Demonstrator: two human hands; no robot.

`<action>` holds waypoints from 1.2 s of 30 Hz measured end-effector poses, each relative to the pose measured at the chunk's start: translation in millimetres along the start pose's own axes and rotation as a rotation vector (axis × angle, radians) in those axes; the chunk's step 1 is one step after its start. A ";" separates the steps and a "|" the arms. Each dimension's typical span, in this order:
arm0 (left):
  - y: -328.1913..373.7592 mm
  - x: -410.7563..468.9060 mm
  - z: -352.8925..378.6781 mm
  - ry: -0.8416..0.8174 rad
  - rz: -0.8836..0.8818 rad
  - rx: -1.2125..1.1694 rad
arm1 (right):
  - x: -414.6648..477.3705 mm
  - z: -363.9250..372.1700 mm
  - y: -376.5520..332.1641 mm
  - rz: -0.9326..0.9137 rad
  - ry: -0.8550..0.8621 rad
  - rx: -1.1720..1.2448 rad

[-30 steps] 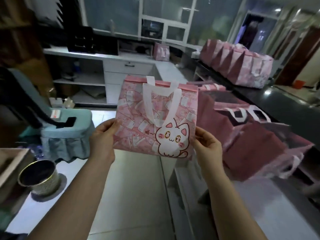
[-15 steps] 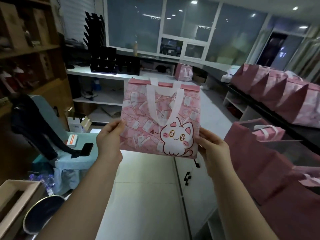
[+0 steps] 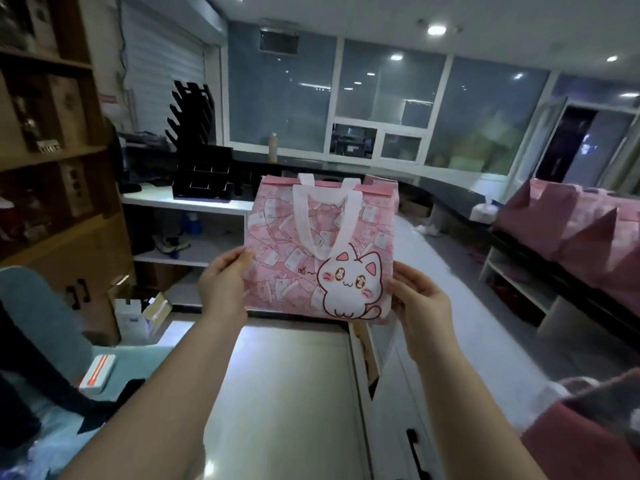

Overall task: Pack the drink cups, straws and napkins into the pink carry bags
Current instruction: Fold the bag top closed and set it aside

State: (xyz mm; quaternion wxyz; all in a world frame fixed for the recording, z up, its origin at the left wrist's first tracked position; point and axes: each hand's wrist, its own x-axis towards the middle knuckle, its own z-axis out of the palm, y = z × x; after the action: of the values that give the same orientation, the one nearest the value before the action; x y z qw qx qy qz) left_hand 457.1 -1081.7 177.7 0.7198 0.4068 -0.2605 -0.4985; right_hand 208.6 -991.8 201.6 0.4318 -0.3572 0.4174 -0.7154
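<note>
- Over the last second the person's view has swung up and leftward: the open pink bags on the near counter, close by a second ago, have slid to the right edge, and the far window wall now fills the background.
- The pink carry bag (image 3: 320, 251) has kept its place between the hands through the turn, held flat and upright in the air with the cat print facing the camera and its white handles hanging down the front.
- The left hand (image 3: 221, 284) is closed on the bag's left edge, thumb in front; the right hand (image 3: 420, 303) grips the lower right edge the same way.
- For the task this reads as a bag being carried or shown, not filled: its mouth looks shut and flat, and nothing is visibly inside.
- Count of bags: one in hand, and part of another dark pink bag (image 3: 588, 434) at the lower right corner.
- A row of upright pink bags (image 3: 575, 220) stands on the black counter (image 3: 446, 194) at right; about four peaks show, the rest cut off.
- Drink cups, straws, napkins: none that can be told apart here; a white bundle (image 3: 483, 213) on the counter is too blurred to name.
</note>
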 end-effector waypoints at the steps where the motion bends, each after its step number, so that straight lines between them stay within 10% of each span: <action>1: -1.1 19.1 17.0 0.008 0.007 0.002 | 28.4 3.0 -0.2 0.007 -0.010 0.004; 36: -154.1 749.9 348.4 -0.099 0.151 0.027 | 823.9 189.5 188.3 -0.084 0.044 -0.198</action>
State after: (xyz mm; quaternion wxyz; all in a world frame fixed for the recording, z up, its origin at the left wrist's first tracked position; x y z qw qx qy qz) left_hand 382.5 -1918.9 210.2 0.7360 0.3706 -0.3326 -0.4586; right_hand 127.4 -1853.7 230.3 0.3549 -0.3994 0.4800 -0.6958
